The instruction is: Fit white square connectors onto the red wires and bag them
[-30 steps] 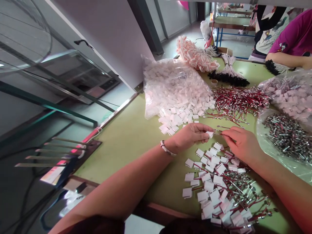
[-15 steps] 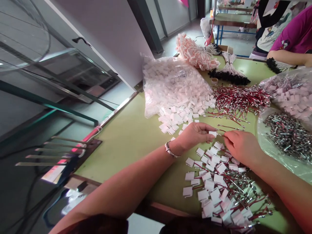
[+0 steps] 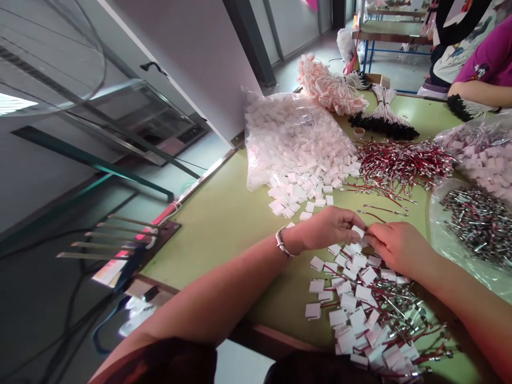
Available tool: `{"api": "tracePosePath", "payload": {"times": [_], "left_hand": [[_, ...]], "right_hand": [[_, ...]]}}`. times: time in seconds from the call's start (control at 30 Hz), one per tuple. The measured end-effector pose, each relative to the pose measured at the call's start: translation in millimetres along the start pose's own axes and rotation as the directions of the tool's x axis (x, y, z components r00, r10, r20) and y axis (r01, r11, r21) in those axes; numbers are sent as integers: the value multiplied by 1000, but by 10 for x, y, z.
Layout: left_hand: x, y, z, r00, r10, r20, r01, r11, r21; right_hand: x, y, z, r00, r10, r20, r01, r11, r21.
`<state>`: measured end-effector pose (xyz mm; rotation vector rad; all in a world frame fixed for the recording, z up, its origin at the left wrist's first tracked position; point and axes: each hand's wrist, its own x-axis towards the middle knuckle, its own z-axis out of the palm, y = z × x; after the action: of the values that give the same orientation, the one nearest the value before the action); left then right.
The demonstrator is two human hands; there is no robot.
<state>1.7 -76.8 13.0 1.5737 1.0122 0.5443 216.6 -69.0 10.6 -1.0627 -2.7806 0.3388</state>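
My left hand [image 3: 334, 228] is closed, pinching a small white plastic connector housing [image 3: 357, 231] between thumb and fingers. My right hand [image 3: 398, 245] is closed too, its fingertips right up against the housing's right side. They grip a thin wire, which the fingers now almost wholly hide. Below both hands lies a heap of white housings with red wires [image 3: 354, 304], metal terminals on their loose ends. Just beyond the fingers, a few single red wires [image 3: 386, 209] with metal ends lie on the green tabletop [image 3: 216, 213].
A clear bag of white housings [image 3: 296, 133] spills onto the table. Behind my right hand are a pile of red wires [image 3: 406, 162] and a bag of metal terminals [image 3: 476, 224]. Wire bundles [image 3: 332, 85] stand farther back. Another person's arm [image 3: 480, 90] rests at the far right.
The housing in my left hand has tilted, and my right fingertips have closed up to it, covering the wire that showed between them. The whole view has shifted slightly.
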Motion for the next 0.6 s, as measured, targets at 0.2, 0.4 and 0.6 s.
{"api": "tracePosePath", "payload": {"times": [0.2, 0.4, 0.6], "left_hand": [[-267, 145, -549, 879, 39, -476, 242, 822, 515], [-139, -33, -455, 890, 18, -456, 340, 642, 688], [-2, -211, -311, 928, 50, -368, 306, 460, 834]], "right_hand": [[-21, 29, -267, 977, -37, 210, -36, 941, 336], [144, 334, -150, 964, 264, -31, -264, 965, -1], [236, 256, 102, 965, 261, 5, -255, 946, -201]]}}
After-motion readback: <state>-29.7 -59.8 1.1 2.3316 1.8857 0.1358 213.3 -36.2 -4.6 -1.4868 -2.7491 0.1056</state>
